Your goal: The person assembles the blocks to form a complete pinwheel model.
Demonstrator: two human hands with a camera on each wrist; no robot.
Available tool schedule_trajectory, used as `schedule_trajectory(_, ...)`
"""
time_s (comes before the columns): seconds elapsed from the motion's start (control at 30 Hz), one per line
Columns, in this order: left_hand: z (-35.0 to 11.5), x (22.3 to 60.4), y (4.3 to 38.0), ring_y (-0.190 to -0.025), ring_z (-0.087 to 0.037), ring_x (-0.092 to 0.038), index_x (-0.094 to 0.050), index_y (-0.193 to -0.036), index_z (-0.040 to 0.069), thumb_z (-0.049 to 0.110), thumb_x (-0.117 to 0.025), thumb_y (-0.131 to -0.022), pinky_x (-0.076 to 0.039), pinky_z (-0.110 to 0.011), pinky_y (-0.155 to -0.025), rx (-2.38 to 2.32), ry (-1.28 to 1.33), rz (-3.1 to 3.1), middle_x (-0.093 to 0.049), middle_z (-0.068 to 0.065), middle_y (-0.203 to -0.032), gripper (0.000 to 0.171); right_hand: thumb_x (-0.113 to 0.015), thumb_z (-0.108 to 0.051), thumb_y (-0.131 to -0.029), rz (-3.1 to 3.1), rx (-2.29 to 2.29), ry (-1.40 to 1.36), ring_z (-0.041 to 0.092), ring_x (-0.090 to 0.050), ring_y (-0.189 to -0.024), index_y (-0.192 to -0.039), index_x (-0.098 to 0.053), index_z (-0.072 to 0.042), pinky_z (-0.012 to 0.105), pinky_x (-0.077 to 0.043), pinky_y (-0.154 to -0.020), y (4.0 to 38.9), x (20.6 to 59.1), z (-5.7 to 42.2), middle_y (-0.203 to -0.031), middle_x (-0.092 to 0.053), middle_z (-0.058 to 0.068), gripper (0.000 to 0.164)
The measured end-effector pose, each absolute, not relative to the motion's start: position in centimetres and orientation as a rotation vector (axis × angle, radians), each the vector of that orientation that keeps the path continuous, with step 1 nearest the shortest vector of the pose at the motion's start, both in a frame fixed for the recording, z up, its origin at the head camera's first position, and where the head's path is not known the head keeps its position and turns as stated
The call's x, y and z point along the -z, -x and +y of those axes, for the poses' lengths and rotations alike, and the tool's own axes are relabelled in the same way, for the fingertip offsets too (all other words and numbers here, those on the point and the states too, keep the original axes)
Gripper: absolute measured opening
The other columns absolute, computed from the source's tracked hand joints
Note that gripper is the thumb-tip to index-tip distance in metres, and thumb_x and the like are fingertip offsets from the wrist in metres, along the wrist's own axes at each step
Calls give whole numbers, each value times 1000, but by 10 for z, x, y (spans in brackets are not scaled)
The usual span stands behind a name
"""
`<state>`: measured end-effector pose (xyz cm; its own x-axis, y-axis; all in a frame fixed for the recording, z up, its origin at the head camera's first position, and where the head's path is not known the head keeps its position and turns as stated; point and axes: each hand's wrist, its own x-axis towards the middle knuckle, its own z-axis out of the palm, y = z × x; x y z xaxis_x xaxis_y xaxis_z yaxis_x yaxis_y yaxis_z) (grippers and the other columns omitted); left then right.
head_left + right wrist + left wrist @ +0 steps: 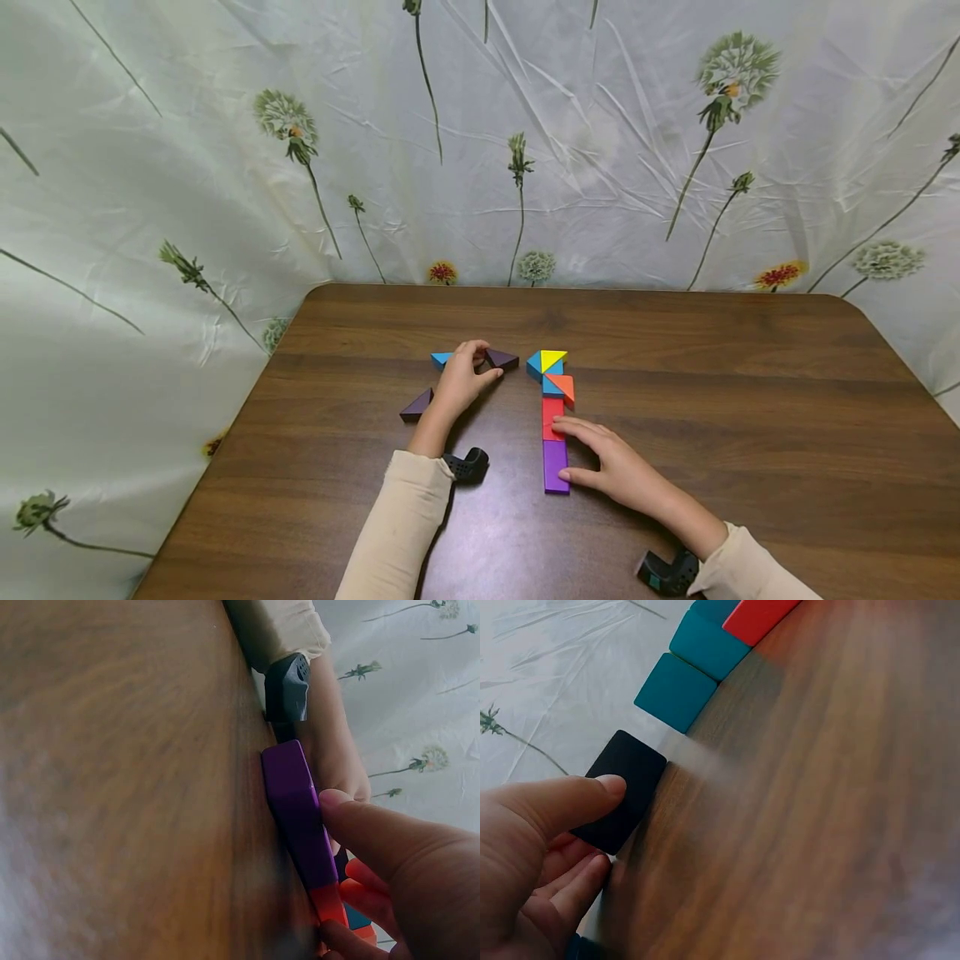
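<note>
My left hand pinches a dark purple triangular block on the table; the left wrist view shows the thumb on the flat side of that block. Just right of it a column of coloured blocks runs toward me: blue and yellow triangles at the far end, an orange triangle, then red and purple blocks. Beside the column, my right hand has its thumb at the purple block and its loosely extended fingertips at the red part.
Behind the left hand lies a blue triangular block, partly covered. Another dark purple triangle lies left of that wrist. All sit on a brown wooden table, backed by a floral curtain. Black devices are on both wrists.
</note>
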<state>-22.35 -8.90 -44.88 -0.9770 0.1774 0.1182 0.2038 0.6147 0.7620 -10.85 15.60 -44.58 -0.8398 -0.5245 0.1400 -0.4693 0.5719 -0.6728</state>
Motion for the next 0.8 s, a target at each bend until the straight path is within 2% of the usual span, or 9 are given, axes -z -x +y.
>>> schedule_trajectory(0.3, -89, 450, 218, -105, -25, -53, -49, -120, 0, 8, -70, -78, -44, -26, -86, 1533, 356, -2744, -52, -15, -113, 48, -67, -36, -79, 2720, 1139, 871, 27, -38, -121, -128, -50, -12, 50, -30, -96, 108, 445, 156, -132, -45, 7, 57)
schedule_trajectory(0.8, -80, 453, 214, -104, -26, -54, -50, -117, -4, 3, -69, -77, -43, -24, -86, 1612, 485, -2681, -53, -19, -114, 44, -66, -38, -80, 2712, 1131, 859, 28, -38, -122, -129, -49, -12, 51, -30, -95, 109, 445, 156, -133, -44, 7, 58)
